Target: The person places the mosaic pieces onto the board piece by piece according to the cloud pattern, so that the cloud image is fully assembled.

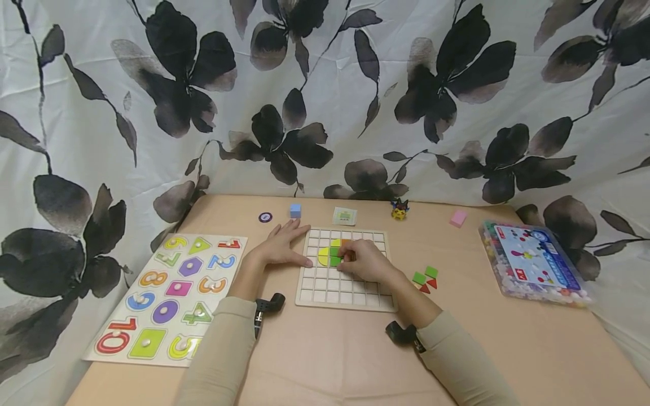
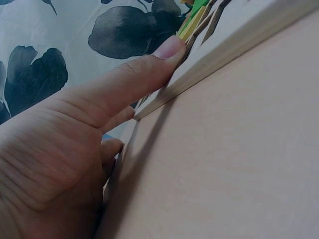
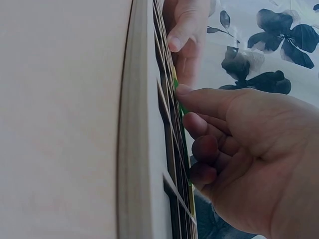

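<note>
Grid board (image 1: 332, 285) — smooth, matt, probably wood.

A tabletop play corner is shown, whether home or studio cannot be told: beyond the fingers (image 1: 350, 248) the desk (image 1: 325, 355) is backed by a floral cloth (image 1: 345, 73), to their left a number puzzle (image 1: 156, 293) is laid, to their right a box of coloured pieces (image 1: 530, 265)

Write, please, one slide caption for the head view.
Left grip at the board's edge, right grip on a green tile.
</note>
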Demonstrator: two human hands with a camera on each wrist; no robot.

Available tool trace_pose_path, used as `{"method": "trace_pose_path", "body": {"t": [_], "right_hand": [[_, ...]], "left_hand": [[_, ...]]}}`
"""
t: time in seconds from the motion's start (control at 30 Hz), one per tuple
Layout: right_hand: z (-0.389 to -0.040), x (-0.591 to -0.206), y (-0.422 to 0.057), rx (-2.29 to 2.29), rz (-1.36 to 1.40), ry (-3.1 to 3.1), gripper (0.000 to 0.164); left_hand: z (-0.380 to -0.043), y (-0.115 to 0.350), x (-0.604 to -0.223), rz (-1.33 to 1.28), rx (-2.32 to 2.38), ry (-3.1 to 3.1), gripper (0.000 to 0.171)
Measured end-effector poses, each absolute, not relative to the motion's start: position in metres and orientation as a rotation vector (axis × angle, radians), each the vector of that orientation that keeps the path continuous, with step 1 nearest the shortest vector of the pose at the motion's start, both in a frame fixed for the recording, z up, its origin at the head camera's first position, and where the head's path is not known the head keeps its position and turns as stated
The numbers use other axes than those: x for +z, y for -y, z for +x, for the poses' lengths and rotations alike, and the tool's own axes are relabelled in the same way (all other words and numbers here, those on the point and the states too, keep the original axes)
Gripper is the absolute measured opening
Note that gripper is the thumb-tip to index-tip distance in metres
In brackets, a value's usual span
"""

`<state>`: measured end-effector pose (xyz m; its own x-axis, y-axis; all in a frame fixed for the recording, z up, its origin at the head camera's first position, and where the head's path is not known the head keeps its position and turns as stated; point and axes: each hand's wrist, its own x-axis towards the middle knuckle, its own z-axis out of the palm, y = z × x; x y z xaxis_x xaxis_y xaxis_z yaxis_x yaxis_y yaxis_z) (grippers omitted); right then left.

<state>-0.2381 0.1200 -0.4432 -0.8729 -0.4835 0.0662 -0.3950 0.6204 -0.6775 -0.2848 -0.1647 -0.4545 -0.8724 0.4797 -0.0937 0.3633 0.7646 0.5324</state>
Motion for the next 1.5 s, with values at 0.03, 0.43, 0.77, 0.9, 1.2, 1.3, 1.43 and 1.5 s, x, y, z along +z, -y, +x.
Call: {"method": "trace_pose_path", "body": {"t": [0.03,0.43,0.77,0.9,1.2,1.3,1.43,1.5], "right_hand": [[-0.238,-0.444,-0.12,-1.087,-0.74,-2.718,0.02],[-0.237,-0.441,-0.12,-1.07,-0.78,-2.72,0.021],[-0.225,-0.414,-0.13,-1.129,-0.781,-2.722,0.035],[-0.22,-0.404,-0.141,-1.158,-0.772,-2.701,0.038],[-0.217,-0.389,-0.174,-1.101,-0.814,-2.695,0.036],[-0.218,-0.386,-0.185,-1.092,-0.817,-2.682,0.036],[-0.221,-0.383,-0.2,-1.093,-0.798,-2.69,0.037],[-0.224,-0.382,-0.208,-1.079,-0.784,-2.705,0.036]], "left_hand": [[-0.285,0.165,-0.455,0.66,0.759,-2.737,0.112],[-0.283,0.164,-0.453,0.67,0.754,-2.74,0.111],[-0.283,0.167,-0.454,0.679,0.758,-2.757,0.112],[-0.284,0.166,-0.454,0.679,0.773,-2.751,0.112],[-0.284,0.165,-0.453,0.693,0.781,-2.754,0.111],[-0.283,0.165,-0.454,0.686,0.785,-2.749,0.112],[-0.283,0.165,-0.455,0.673,0.786,-2.745,0.112],[-0.283,0.165,-0.455,0.67,0.787,-2.745,0.111]]}}
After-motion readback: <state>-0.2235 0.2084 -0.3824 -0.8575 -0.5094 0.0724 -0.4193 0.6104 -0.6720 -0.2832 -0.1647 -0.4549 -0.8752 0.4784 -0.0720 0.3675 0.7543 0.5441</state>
